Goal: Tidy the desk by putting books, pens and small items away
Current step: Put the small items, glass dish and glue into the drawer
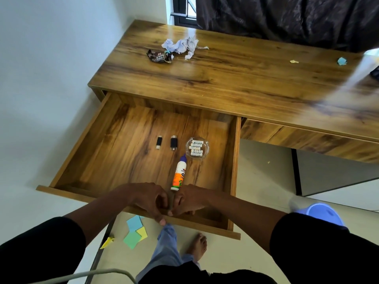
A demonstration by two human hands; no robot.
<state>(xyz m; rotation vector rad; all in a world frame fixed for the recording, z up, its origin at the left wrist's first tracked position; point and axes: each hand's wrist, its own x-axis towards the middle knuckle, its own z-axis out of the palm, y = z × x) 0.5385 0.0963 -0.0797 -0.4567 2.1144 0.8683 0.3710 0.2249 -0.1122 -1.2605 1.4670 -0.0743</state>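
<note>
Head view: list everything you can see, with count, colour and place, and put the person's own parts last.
Wooden desk: one, brown, against the white wall.
Open wooden drawer: one, brown, pulled out at the desk's left.
Black thread spools: two, in the drawer, side by side.
Clear glass dish of white batteries: one, right of the spools.
White-and-orange glue bottle: one, lying in the drawer.
Crumpled white paper: one heap, desk top.
Dark snack wrapper: one, beside the paper.
Paper squares: several, blue, green, yellow, on the floor.
Hands: left and right, meeting over the drawer's front around a small object I cannot identify.
</note>
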